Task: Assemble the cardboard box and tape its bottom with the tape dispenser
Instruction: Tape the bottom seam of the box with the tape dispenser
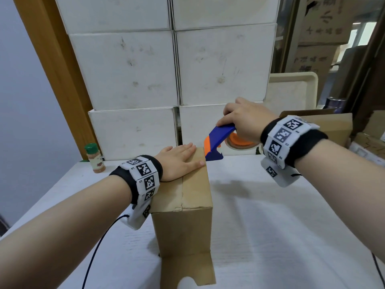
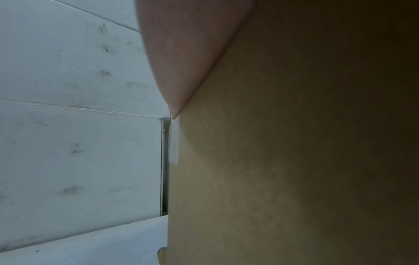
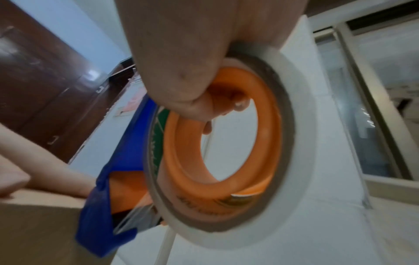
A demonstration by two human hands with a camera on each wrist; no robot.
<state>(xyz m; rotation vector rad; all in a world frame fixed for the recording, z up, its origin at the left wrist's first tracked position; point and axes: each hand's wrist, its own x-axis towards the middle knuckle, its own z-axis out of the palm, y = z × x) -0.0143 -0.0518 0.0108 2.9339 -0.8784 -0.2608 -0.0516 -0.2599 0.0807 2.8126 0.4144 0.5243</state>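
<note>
The left hand (image 1: 179,161) lies spread flat on the box (image 1: 183,205), pinning its flaps; the right hand (image 1: 245,119) grips the tape dispenser (image 1: 216,142) at the far edge, ready to tape.

matt brown cardboard box (image 1: 183,205), glossy blue and orange plastic tape dispenser (image 1: 216,140), scuffed white boxes (image 1: 129,69)

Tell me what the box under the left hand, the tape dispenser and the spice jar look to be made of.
Box: brown cardboard, matte, with creased flap edges and a visible seam.
Tape dispenser: smooth, moulded blue and orange body, likely hard plastic; its tape roll looks pale and glossy on a cardboard-like core.
Spice jar: clear body showing reddish powder, green ribbed cap; plastic or glass, cannot tell.
</note>
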